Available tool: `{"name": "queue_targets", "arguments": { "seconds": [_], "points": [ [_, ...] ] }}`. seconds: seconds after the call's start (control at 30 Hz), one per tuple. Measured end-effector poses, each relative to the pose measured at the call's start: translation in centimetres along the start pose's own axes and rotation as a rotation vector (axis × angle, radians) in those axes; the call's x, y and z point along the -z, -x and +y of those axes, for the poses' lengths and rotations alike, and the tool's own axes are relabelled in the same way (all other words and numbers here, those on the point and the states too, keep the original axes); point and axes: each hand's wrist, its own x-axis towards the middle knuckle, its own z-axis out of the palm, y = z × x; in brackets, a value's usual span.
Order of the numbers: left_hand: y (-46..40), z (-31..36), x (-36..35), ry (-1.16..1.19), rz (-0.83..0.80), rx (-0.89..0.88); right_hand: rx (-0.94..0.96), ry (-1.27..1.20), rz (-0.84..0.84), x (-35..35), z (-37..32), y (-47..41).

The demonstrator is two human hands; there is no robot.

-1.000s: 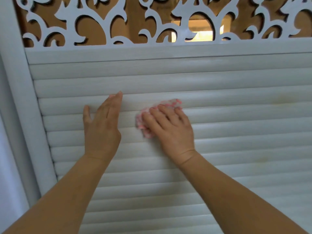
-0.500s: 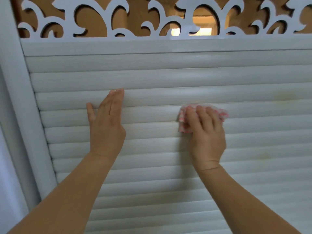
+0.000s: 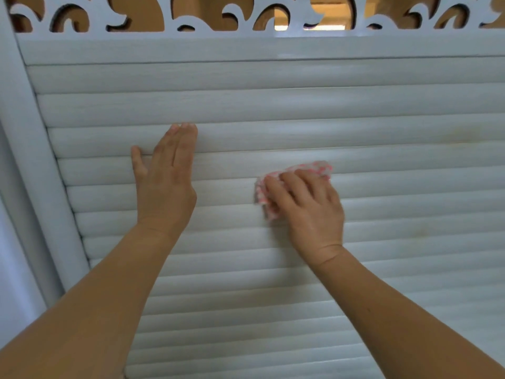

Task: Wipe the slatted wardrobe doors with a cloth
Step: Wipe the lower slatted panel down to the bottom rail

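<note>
Left hand [image 3: 166, 184] lies flat and released on the door [image 3: 382, 110], center frame; right hand [image 3: 308, 209] presses the cloth [image 3: 314, 168] against slats, fingers curled over it.

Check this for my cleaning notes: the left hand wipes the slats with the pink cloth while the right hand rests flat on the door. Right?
Hands are swapped. In the head view the right hand presses the pink cloth on the slats; the left hand rests flat.
</note>
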Motion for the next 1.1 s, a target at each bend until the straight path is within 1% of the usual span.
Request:
{"name": "queue_targets", "arguments": {
  "seconds": [0.07,0.13,0.2,0.27,0.3,0.47,0.57,0.6,0.63,0.7,0.77,0.83,0.93,1.03,1.1],
  "points": [
    [0.0,0.0,0.0,0.006,0.003,-0.003,-0.062,0.036,-0.022,0.7,2.9,1.1],
    [0.0,0.1,0.0,0.024,0.002,0.018,-0.167,0.038,-0.035,1.1,4.6,1.9],
    [-0.1,0.3,0.0,0.044,0.002,0.041,-0.280,0.009,-0.044,1.1,4.6,2.0],
    [-0.1,0.4,0.0,0.061,0.008,0.059,-0.327,-0.014,-0.039,1.0,3.2,1.4],
    [-0.1,0.5,-0.1,0.067,0.011,0.064,-0.306,-0.017,-0.042,0.9,2.3,1.1],
    [-0.1,0.5,0.0,0.074,0.009,0.050,-0.085,-0.062,-0.059,0.5,-3.0,-0.8],
    [-0.1,0.3,0.5,0.061,-0.009,0.038,0.049,-0.017,-0.056,0.6,-1.8,-1.0],
    [-0.1,0.2,0.6,0.055,-0.015,0.029,0.053,-0.002,-0.064,0.7,-0.6,-0.7],
    [-0.1,0.1,0.7,0.051,-0.020,0.020,0.016,-0.004,-0.074,0.8,0.7,-0.2],
    [0.0,-0.1,0.8,0.038,-0.014,0.003,-0.113,-0.049,-0.076,0.9,2.4,0.6],
    [0.0,-0.2,0.8,0.028,0.002,-0.020,-0.220,-0.070,-0.039,0.5,2.4,0.6],
    [-0.1,-0.3,0.7,0.046,0.007,-0.016,-0.274,-0.079,0.017,-0.2,1.1,-0.4],
    [-0.7,-0.9,1.4,0.135,0.020,0.003,-0.237,-0.117,0.070,-1.0,-1.7,-3.1],
    [-1.0,-2.1,2.5,0.315,0.055,0.020,-0.148,-0.127,0.101,-1.6,-5.6,-5.1],
    [-0.7,-2.8,3.2,0.355,0.107,0.062,-0.065,-0.131,0.093,-2.1,-8.1,-5.4]
  ]
}}
